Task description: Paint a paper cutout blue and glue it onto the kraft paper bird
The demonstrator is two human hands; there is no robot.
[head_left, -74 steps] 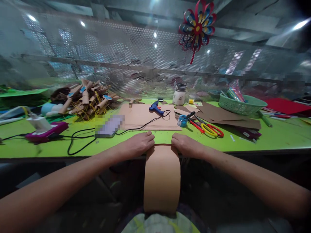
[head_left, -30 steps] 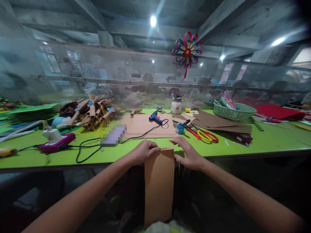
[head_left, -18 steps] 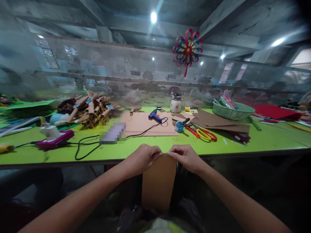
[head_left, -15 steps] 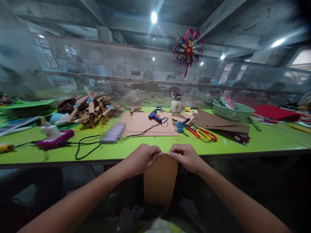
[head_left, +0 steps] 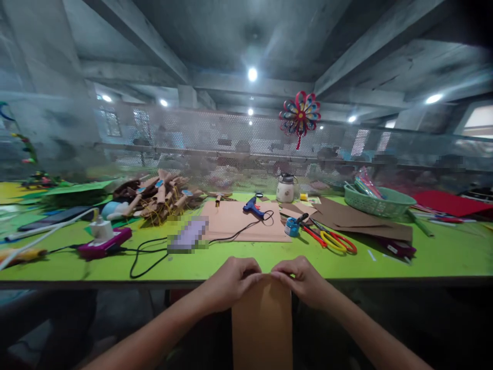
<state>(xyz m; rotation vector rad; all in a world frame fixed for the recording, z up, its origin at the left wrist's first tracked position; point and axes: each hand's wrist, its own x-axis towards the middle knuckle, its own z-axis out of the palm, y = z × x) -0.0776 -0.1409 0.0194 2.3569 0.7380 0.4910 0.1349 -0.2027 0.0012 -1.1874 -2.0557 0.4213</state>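
Observation:
A strip of brown cardboard [head_left: 262, 324] hangs down in front of the table's near edge, its lower end cut off by the frame. My left hand [head_left: 236, 281] pinches its top edge on the left side. On the right of that same edge, my right hand [head_left: 302, 280] pinches it between thumb and fingers. Both hands are close together, with a small gap between the fingertips. Beyond them, a blue glue gun [head_left: 253, 206] lies on flat brown cardboard sheets [head_left: 227, 226]. Scissors with red and yellow handles [head_left: 333, 241] lie beside a small blue jar [head_left: 291, 226].
The green table [head_left: 231, 264] carries a purple power strip [head_left: 105, 243] with cables at left, a blurred-out flat device [head_left: 188, 235], and a pile of rolled brown paper pieces [head_left: 162, 198]. At right stand a green basket [head_left: 379, 201] and a white bottle [head_left: 285, 189].
The view has tilted up, so the table and hands sit lower in the picture. Both hands keep their pinch on the cardboard strip, which now reaches the bottom of the frame.

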